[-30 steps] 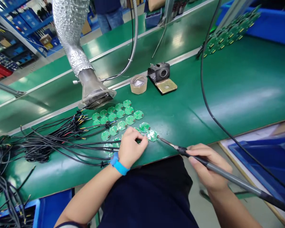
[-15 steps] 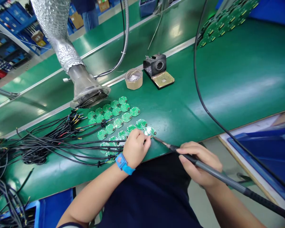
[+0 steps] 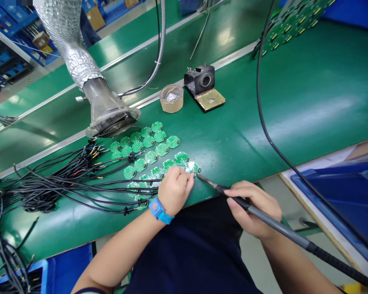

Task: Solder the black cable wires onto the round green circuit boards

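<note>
My left hand (image 3: 175, 188), with a blue watch at the wrist, is closed in a pinch at the lower edge of a round green circuit board (image 3: 192, 168). Black cables (image 3: 116, 190) run up to it from the left; what its fingertips grip is too small to make out. My right hand (image 3: 256, 208) is wrapped round a soldering iron (image 3: 265, 219), whose tip touches or nearly touches that board's lower right edge. Rows of similar green boards (image 3: 151, 157) lie on the green bench (image 3: 233, 151), up and left of my left hand.
A fume extractor nozzle (image 3: 110, 112) hangs over the boards' left side. Behind stand a tape roll (image 3: 171, 103) holding silvery material and an iron stand (image 3: 204, 81) with a sponge. Blue bins (image 3: 349, 204) sit at the right; a rack of boards (image 3: 291, 28) stands behind.
The view has shifted slightly, moving the bench items a little left in the picture. Both hands keep nearly the same pose, and the iron stays at the same board.
</note>
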Demonstrator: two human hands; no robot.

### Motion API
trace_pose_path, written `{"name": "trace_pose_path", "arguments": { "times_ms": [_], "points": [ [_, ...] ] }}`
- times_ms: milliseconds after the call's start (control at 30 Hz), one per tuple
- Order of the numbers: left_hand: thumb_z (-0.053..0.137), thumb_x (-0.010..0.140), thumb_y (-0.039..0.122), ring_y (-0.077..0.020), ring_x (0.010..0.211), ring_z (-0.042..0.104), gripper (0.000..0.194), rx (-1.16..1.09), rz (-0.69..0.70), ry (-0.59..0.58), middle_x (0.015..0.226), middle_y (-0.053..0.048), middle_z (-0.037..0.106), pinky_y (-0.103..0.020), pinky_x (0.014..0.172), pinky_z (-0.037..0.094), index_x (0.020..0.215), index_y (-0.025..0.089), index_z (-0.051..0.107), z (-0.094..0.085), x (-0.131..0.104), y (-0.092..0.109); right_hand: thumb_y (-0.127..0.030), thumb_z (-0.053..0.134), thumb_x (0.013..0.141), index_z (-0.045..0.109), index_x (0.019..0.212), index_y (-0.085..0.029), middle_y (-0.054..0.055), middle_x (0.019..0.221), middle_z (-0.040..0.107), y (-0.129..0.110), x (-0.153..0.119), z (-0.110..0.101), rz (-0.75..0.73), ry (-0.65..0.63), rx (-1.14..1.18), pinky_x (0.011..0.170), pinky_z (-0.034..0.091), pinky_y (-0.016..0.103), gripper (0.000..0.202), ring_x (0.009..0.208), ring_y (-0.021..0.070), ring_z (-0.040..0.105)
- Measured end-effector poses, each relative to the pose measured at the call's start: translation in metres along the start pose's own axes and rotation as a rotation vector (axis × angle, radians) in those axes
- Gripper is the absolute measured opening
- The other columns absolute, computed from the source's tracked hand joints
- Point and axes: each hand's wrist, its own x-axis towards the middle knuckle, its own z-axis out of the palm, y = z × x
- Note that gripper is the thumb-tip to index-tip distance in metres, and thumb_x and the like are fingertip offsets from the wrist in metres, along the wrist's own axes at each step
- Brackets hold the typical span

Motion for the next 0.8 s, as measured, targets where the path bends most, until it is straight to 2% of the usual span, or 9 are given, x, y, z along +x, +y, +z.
{"name": "trace_pose_path", "arguments": {
  "times_ms": [267, 800],
  "points": [
    [0.053, 0.089, 0.018, -0.0131, 0.067, 0.052, 0.020, 0.005, -0.005, -0.024, 0.068, -0.005, 0.055, -0.024, 0.061, 0.047, 0.070, 0.012, 0.060, -0.0002, -0.0004, -0.0007, -0.008, 0.056, 0.075, 0.061, 0.088, -0.019, 0.002, 0.070, 0.057, -0.0027, 0.0014, -0.0011, 0.020, 0.076, 0.016, 0.049, 0.046, 0.027, 0.018, 0.059, 0.0139, 0.057],
    [0.051, 0.087, 0.018, -0.0146, 0.068, 0.049, 0.023, 0.127, -0.068, -0.090, 0.069, -0.004, 0.049, -0.026, 0.063, 0.044, 0.064, 0.016, 0.052, 0.0049, 0.0000, 0.0052, -0.007, 0.056, 0.075, 0.059, 0.090, -0.017, 0.002, 0.070, 0.055, 0.0032, 0.0046, 0.0042, -0.047, 0.000, -0.002, 0.051, 0.046, 0.025, 0.018, 0.059, 0.0118, 0.055]
  ]
}}
